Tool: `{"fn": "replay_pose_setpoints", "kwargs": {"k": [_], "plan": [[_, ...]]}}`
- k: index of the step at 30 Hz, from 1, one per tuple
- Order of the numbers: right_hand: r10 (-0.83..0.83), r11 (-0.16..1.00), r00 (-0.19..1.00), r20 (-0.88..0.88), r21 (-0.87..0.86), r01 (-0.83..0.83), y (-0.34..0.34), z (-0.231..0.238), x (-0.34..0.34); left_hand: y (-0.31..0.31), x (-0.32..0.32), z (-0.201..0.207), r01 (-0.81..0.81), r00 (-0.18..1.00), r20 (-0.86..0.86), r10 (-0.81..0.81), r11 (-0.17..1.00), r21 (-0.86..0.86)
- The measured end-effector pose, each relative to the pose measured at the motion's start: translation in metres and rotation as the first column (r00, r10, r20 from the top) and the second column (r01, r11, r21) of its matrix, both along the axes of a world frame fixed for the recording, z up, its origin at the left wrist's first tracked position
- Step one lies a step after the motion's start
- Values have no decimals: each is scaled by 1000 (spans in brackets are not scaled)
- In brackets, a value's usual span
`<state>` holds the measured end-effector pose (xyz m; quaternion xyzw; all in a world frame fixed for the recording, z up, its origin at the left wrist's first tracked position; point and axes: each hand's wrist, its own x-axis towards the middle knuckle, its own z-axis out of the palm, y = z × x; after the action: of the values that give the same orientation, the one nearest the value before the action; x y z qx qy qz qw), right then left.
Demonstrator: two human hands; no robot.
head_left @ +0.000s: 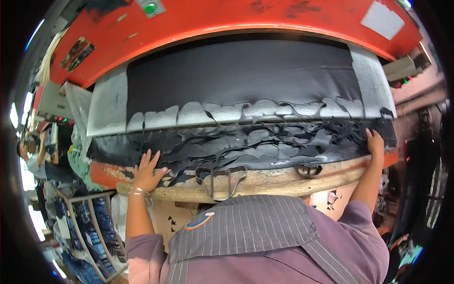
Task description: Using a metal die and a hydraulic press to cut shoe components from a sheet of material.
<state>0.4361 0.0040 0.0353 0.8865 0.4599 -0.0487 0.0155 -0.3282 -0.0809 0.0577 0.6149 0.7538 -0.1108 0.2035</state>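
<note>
While my left hand (148,175) lies with spread fingers at the near left edge of the black cut material (326,137), my right hand (376,143) is at its right end; whether it pinches, I cannot tell. The material lies before the red machine (213,20).

Smooth, faintly shiny sheet (236,71), worn wooden beam (279,188), glossy machine panel (213,18), matt cloth apron (243,229)

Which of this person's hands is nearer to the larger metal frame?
Left. The left hand is a little to the left of the larger metal frame, apart from it; the right hand is well off to its right, beyond the small metal loop.
</note>
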Motion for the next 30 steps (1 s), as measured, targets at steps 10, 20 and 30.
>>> {"fn": "replay_pose_setpoints", "kwargs": {"k": [10, 20, 30], "plan": [[957, 282, 285, -47, 369, -886, 35, 81, -280, -8, -18, 33, -169, 966, 258, 33, 835, 525], [552, -734, -721, -418, 166, -658, 2, 23, -428, 116, -12, -34, -93, 918, 329, -221, 687, 721], [951, -1, -70, -301, 222, -975, 76, 73, -454, 138, 13, -90, -117, 917, 318, -240, 600, 792]]}}
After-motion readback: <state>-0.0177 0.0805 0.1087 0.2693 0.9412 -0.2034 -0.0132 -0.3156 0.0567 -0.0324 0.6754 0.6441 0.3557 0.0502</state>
